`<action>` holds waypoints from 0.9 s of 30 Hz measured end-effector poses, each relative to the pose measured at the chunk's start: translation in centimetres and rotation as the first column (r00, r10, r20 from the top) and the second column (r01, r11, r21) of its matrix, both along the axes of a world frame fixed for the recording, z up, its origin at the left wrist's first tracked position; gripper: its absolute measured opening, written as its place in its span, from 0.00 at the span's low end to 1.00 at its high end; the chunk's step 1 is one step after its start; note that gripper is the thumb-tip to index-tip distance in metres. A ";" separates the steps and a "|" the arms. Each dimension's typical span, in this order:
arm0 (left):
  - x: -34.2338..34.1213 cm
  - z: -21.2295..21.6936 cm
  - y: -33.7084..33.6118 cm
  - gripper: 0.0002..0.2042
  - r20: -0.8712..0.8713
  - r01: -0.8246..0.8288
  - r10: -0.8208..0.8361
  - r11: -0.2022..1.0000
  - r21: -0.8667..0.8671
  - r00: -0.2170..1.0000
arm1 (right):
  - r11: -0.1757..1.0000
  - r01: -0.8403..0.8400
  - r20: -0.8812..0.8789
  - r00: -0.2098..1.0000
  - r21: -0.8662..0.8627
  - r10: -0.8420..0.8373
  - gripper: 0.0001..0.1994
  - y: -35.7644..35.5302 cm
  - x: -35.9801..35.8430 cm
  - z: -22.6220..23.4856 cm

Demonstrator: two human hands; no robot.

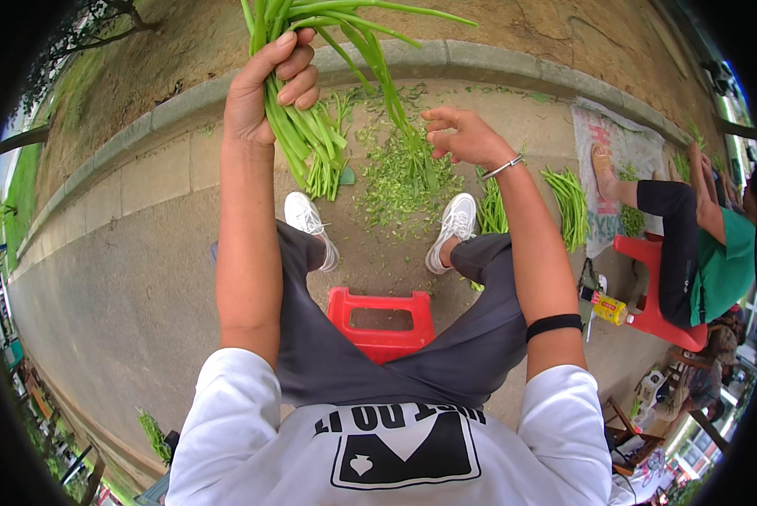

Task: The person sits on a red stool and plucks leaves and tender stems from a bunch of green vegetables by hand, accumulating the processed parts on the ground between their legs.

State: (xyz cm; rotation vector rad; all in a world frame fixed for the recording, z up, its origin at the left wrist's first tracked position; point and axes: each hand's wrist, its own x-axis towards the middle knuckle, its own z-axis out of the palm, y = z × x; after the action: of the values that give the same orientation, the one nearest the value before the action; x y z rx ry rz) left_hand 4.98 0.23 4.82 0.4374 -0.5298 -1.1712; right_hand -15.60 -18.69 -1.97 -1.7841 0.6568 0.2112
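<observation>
My left hand (264, 88) is raised and wrapped round a bunch of long green vegetable stems (302, 139). Their cut ends point down toward the ground, and the other ends fan out past the top edge. A few thinner stems (382, 80) droop from the bunch to the right, toward my other hand. Beside their hanging tips is my right hand (471, 137), its fingers loosely bent and apart, with nothing visible in them. Scattered green scraps (395, 190) cover the pavement below, between my white shoes (456, 221).
A red plastic stool (378, 350) is beneath me. Bundles of green stems (568, 207) lie to the right, near a pale plastic sheet (598, 139). A person in green (724, 266) sits there, by another red stool (648, 312) and a yellow-labelled bottle (610, 309). A stone kerb (479, 57) runs ahead.
</observation>
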 end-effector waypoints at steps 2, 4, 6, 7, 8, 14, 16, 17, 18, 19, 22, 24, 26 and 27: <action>0.1 0.0 0.1 0.10 -0.017 0.004 -0.004 1.000 -0.015 1.000 | 0.996 -0.073 -0.054 0.996 0.052 0.075 0.18 -0.1 0.3 -0.2; 0.2 0.1 0.2 0.10 -0.008 -0.009 0.008 1.000 -0.027 1.000 | 0.989 -0.105 -0.070 0.991 0.102 0.112 0.15 -0.1 0.4 -0.2; 0.4 0.0 0.4 0.11 -0.005 -0.011 0.011 0.999 -0.048 1.000 | 0.984 -0.100 -0.051 0.993 0.145 0.109 0.12 0.0 0.3 0.0; 0.5 0.0 0.5 0.11 -0.006 -0.006 0.006 0.998 -0.063 1.000 | 0.981 -0.078 -0.032 0.996 0.178 0.085 0.10 0.0 0.2 0.0; 0.5 0.0 0.5 0.11 -0.007 0.000 0.000 0.997 -0.079 1.000 | 0.976 -0.054 -0.013 0.998 0.210 0.058 0.09 -0.1 0.1 0.0; 0.8 0.0 0.7 0.12 -0.005 -0.018 0.018 0.996 -0.083 1.000 | 0.969 -0.008 0.041 0.999 0.247 -0.002 0.07 -0.4 -0.1 -0.1; 0.8 0.1 0.7 0.11 -0.017 -0.020 0.019 0.998 -0.058 1.000 | 0.976 0.006 0.048 0.999 0.218 -0.017 0.07 -0.5 -0.2 -0.2; 0.9 0.2 0.7 0.10 -0.022 -0.020 0.019 0.999 -0.047 1.000 | 0.982 0.007 0.047 0.999 0.191 -0.017 0.07 -0.6 -0.3 -0.1; 0.9 0.2 0.7 0.10 -0.021 -0.020 0.019 0.999 -0.046 1.000 | 0.986 0.010 0.047 0.999 0.164 -0.018 0.07 -0.8 -0.3 -0.1; 1.0 0.2 0.8 0.10 -0.020 -0.019 0.018 0.999 -0.045 1.000 | 0.991 0.004 0.047 0.999 0.131 -0.010 0.07 -0.9 -0.3 -0.2; 1.0 0.1 0.7 0.10 -0.038 -0.016 0.015 0.999 -0.045 0.999 | 0.998 0.026 0.043 0.999 0.049 -0.028 0.08 -1.8 -0.5 -0.2; 1.0 0.1 0.8 0.11 -0.051 -0.019 0.017 0.999 -0.039 0.999 | 0.997 0.076 0.041 0.996 0.033 -0.078 0.08 -2.1 -0.7 -0.1; 1.0 0.1 0.9 0.11 -0.048 -0.026 0.024 0.999 -0.036 0.999 | 0.984 0.173 0.081 0.981 0.035 -0.175 0.08 -2.3 -0.8 0.0; 1.0 0.1 0.9 0.11 -0.047 -0.029 0.027 0.999 -0.035 0.999 | 0.975 0.220 0.101 0.970 0.037 -0.223 0.07 -2.4 -0.8 0.1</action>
State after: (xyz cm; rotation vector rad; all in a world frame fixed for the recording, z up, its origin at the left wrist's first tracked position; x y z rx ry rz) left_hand 6.02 1.13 4.95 0.3848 -0.5020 -1.1405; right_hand -16.44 -21.05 -1.85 -1.6697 0.7683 -0.0257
